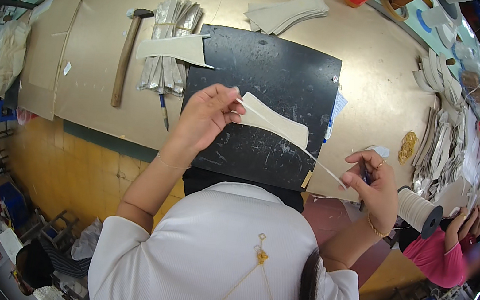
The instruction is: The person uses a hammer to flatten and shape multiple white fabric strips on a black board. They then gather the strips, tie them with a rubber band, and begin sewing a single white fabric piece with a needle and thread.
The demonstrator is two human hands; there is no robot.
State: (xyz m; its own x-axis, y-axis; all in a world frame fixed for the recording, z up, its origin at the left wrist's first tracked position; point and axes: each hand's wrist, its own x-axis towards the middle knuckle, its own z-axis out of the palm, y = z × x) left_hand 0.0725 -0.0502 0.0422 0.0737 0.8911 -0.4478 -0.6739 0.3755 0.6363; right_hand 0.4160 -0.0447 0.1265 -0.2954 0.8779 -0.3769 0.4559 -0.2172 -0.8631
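My left hand [206, 115] pinches a cream, curved fabric piece [278, 123] at its left end, above a black work board [233, 155]. From the piece's right corner a thin white cord [325, 168] runs taut to my right hand [379, 192], whose fingers are closed on it. A dark slim tool [365, 170], its kind partly hidden, also lies in the right hand. A similar cream piece [174, 48] with cord ends sticking out rests across a banded bundle of strips [163, 79], partly over the board's upper left edge.
A hammer [125, 61] and a pen [164, 112] lie left of the board. Stacked cream pieces [286, 14] lie beyond it. At right are a cord spool [417, 210], rubber bands [407, 147] and strip bundles [439, 142]. Another person [438, 257] sits at far right.
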